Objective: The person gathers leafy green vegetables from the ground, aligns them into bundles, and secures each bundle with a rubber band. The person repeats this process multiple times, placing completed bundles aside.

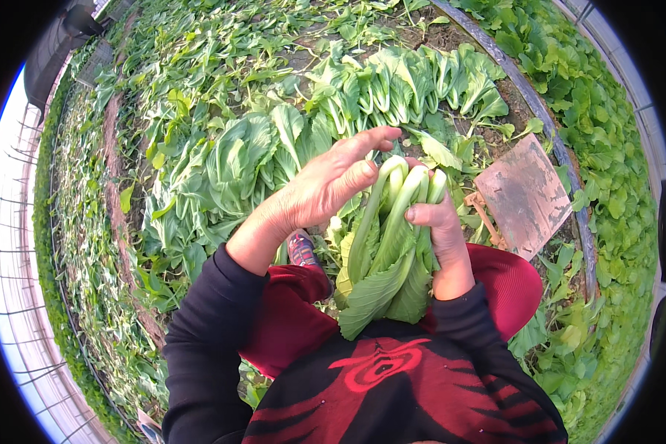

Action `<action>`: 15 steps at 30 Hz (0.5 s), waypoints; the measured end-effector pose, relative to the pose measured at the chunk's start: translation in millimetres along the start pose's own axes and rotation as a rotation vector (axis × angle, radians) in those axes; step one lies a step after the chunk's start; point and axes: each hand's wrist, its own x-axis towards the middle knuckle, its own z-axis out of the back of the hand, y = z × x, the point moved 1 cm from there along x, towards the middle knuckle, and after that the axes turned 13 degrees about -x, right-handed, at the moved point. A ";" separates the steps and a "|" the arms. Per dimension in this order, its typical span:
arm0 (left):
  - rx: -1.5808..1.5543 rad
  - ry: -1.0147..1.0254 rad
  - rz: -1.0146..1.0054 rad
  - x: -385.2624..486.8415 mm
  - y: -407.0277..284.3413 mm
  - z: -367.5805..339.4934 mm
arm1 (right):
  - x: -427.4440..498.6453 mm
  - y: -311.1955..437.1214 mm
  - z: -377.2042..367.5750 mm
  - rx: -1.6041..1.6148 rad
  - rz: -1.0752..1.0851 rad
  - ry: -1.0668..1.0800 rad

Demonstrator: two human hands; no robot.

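My right hand (444, 227) is closed around a bunch of leafy green vegetables (388, 261), its thumb across the pale stalks. The stalk ends point up and forward, while the broad leaves hang toward my lap. My left hand (338, 177) is raised just left of the stalk ends, fingers extended and apart, holding nothing. Whether it touches the stalks is hard to tell. Beyond my hands, a row of cut leafy greens (399, 83) lies on the ground, and a heap of greens (244, 161) lies to the left.
A small worn wooden stool (524, 197) lies tipped at the right. Behind it runs a dark curved hose or strip (566, 161) beside a dense bed of growing greens (610, 205). Loose leaves cover the ground at left. A crate (95, 62) stands at the far left, near a dark shape.
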 end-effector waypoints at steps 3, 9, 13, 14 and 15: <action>0.284 -0.281 -0.013 0.3 38.9 61.5 | 5.1 1.7 6.8 0.011 -0.025 0.021; 0.907 0.008 0.465 -42.7 206.7 84.1 | 20.6 -16.3 15.4 -0.062 -0.125 -0.082; 1.092 0.222 0.249 -54.3 296.9 56.9 | 38.1 -28.1 18.5 -0.075 -0.172 -0.134; 1.128 0.229 0.270 -52.6 311.6 52.0 | 43.3 -30.7 18.5 -0.118 -0.170 -0.129; 1.140 0.233 0.284 -50.6 322.9 52.6 | 47.9 -33.4 18.2 -0.152 -0.165 -0.121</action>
